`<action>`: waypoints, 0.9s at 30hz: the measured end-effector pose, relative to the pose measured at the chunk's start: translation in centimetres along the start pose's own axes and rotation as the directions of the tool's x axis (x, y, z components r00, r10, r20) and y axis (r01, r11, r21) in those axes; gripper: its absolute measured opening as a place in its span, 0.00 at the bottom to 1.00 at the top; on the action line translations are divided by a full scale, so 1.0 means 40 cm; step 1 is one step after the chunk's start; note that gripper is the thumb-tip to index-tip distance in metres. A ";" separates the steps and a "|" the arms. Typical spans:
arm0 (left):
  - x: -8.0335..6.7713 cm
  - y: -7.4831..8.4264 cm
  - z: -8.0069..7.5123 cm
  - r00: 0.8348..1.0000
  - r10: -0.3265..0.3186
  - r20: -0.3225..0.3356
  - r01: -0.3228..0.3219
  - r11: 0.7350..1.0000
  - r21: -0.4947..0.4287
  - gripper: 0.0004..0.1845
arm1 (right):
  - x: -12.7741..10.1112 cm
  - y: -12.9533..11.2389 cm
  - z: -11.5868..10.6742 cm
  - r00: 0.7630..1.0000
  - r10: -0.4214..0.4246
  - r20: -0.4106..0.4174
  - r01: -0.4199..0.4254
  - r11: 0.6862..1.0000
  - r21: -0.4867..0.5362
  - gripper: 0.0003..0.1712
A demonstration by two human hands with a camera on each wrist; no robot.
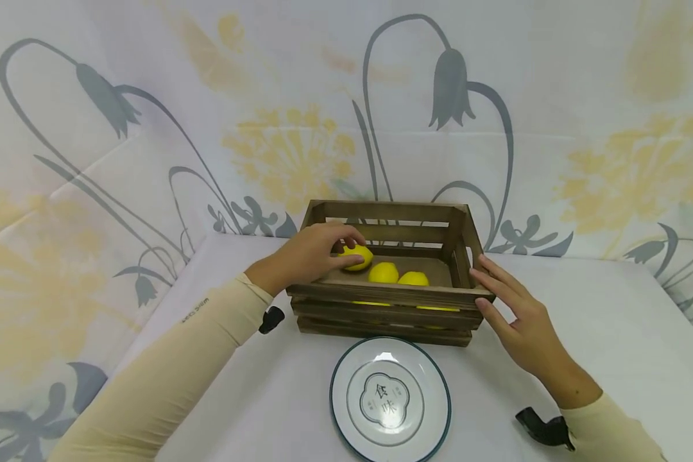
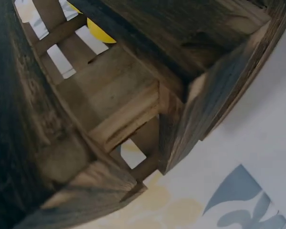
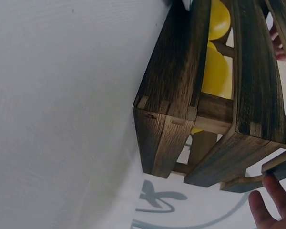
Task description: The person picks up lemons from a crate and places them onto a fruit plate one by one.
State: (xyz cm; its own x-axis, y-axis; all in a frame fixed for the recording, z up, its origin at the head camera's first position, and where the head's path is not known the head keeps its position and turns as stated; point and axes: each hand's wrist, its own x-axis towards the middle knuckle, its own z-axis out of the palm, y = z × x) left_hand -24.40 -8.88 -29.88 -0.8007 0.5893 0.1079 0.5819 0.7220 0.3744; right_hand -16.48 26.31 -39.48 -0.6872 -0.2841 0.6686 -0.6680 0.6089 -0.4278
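A brown slatted wooden crate [image 1: 381, 296] stands on the white cloth. My left hand [image 1: 308, 253] reaches over its left end, thumb and fingers curled about a yellow lemon [image 1: 358, 258] inside. Two more lemons show there, one near the middle [image 1: 384, 273] and another beside it [image 1: 413, 278]. On the crate's right end, my right hand [image 1: 516, 324] rests with its fingers extended along the top edge. The left wrist view shows slats and part of a lemon [image 2: 101, 32], while the hand itself is out of that frame. Through the slats in the right wrist view, lemons [image 3: 217, 74] appear.
In front of the crate lies a round white plate [image 1: 349, 420] with a dark rim and printed characters. Behind, a flower-patterned cloth [image 1: 323, 83] hangs as a backdrop. Black straps [image 1: 545, 428] stick out at both wrists.
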 end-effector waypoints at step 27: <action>0.019 -0.011 0.027 0.997 -0.038 0.066 0.047 0.989 -0.137 0.17 | 0.001 -0.010 0.013 0.998 -0.015 -0.061 0.018 0.999 0.047 0.26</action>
State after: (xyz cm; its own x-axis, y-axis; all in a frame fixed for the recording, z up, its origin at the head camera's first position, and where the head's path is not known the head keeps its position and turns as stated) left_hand -25.10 -8.37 -30.98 -0.8111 0.5840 0.0322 0.5184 0.6923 0.5021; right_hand -16.40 25.68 -39.59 -0.6582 -0.2480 0.7108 -0.6931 0.5682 -0.4435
